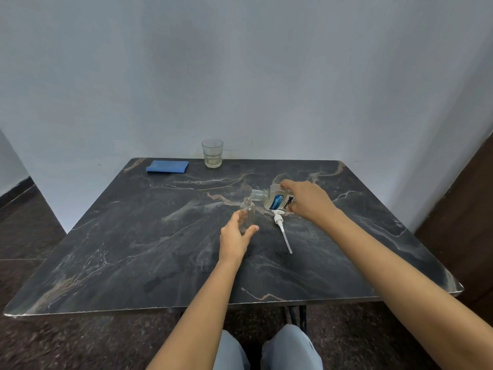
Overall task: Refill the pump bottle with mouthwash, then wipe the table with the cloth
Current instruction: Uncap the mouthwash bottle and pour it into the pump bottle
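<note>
A small clear pump bottle (248, 212) stands upright and uncapped near the middle of the dark marble table (133, 249). My left hand (236, 237) wraps around its lower half. My right hand (306, 200) grips a mouthwash bottle (274, 200) with a blue and white label, tipped on its side with its open neck just above the small bottle's mouth. Pale liquid fills its lower side. The white pump head (282, 231) with its long tube lies flat on the table, just right of the small bottle. A folded blue cloth (167, 166) rests at the far left edge.
A clear drinking glass (212, 153) with a little pale liquid stands at the table's far edge against the wall. My knees (266, 351) show below the near edge. A dark wooden panel (464, 209) stands to the right.
</note>
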Action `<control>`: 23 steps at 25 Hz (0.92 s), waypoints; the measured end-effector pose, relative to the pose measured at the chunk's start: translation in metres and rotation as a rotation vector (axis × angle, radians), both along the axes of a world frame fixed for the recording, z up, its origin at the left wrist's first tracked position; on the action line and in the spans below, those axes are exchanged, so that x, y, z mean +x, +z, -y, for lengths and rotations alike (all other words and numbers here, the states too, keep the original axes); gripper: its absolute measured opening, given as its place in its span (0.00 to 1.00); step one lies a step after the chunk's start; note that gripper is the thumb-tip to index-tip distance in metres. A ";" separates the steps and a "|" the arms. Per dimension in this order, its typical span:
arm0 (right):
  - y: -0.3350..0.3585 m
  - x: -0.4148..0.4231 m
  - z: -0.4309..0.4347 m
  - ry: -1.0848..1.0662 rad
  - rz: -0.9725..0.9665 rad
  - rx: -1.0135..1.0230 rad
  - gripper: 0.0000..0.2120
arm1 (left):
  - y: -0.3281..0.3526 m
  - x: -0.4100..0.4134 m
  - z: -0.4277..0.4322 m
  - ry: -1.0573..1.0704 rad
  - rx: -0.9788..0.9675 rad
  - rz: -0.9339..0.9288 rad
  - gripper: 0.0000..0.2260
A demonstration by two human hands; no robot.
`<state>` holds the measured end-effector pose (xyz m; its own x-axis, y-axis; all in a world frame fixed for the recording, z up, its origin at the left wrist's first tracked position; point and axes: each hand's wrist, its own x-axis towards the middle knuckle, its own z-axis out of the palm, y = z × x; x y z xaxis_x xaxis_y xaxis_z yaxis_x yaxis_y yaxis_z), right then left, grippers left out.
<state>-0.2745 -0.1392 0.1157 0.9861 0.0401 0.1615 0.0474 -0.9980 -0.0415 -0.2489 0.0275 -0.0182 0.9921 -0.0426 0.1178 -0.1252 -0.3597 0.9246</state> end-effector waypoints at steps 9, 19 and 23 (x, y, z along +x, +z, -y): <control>0.005 -0.002 -0.004 0.000 -0.009 -0.042 0.19 | 0.000 0.000 0.000 -0.002 -0.004 -0.005 0.22; 0.010 -0.003 -0.007 -0.005 -0.010 -0.100 0.18 | -0.002 0.003 -0.001 0.005 0.026 -0.018 0.23; 0.011 -0.004 -0.008 -0.007 -0.013 -0.091 0.18 | -0.003 0.004 0.000 0.013 0.044 -0.025 0.23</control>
<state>-0.2781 -0.1309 0.1262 0.9884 0.0467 0.1444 0.0399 -0.9980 0.0490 -0.2451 0.0278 -0.0212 0.9953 -0.0340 0.0908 -0.0968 -0.4012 0.9108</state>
